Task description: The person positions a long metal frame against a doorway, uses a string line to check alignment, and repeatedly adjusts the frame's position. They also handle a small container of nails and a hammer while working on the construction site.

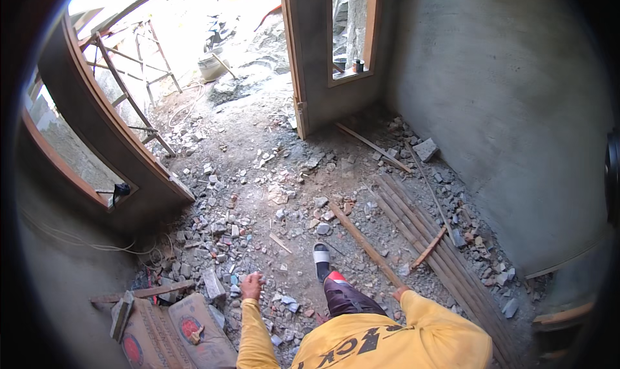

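A: Nearest the camera, at the bottom of the frame, a yellow long-sleeved shirt (381, 340) is seen. How are the fingers set?

B: The right hand (400, 293), right of lower centre, appears to be wrapped round the near end of a wooden pole (363, 241); its fingertips are hidden. The left hand (252, 285), left of lower centre, is loosely curled; whether anything small is pinched cannot be told.

A: And the pole?

B: It is slanted toward the frame's centre over rubble (219, 233), left of the bundled timber lengths (445, 266).

A: Which step is judged in hand?

B: Handling of the pole, apparently. For any lift or shift, a firm grip and careful footing would be called for.
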{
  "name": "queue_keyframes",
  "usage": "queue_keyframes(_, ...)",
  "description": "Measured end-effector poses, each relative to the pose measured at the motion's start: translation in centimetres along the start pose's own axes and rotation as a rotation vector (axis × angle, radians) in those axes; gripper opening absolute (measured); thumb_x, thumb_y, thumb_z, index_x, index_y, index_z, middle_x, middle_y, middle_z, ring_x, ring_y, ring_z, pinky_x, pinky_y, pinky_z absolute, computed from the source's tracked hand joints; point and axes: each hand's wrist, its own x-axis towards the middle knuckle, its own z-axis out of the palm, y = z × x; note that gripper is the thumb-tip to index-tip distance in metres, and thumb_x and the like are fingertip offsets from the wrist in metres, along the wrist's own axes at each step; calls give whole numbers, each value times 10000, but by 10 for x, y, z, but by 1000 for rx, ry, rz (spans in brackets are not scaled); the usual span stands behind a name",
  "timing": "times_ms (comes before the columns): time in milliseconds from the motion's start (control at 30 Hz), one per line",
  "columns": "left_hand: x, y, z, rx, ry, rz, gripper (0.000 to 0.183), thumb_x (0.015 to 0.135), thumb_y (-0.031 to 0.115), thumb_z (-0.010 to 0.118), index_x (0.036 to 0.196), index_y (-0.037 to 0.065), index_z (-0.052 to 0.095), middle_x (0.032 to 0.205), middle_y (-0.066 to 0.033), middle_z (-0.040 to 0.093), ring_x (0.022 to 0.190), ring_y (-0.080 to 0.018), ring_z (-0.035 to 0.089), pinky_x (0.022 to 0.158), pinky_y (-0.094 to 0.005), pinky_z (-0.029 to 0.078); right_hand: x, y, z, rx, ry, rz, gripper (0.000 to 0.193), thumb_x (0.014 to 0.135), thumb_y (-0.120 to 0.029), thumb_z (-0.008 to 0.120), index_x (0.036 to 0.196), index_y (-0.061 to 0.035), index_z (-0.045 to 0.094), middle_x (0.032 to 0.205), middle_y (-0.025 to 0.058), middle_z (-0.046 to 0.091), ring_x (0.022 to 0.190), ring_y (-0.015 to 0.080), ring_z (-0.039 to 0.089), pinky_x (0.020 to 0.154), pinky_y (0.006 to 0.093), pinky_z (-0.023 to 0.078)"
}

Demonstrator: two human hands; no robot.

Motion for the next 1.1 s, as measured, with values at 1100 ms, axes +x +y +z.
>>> queue_keyframes(1100, 780, 337, -273, 498, 294, -71, 312, 841, 277, 523, 725, -2, 602, 614, -146, 605, 600, -254, 607, 552, -401, 469, 434, -233, -1096, 1279, 1426, -234, 392, 889, -295, 588, 1096, 39, 579, 888, 62, 640, 804, 109, 599, 747, 242, 482)
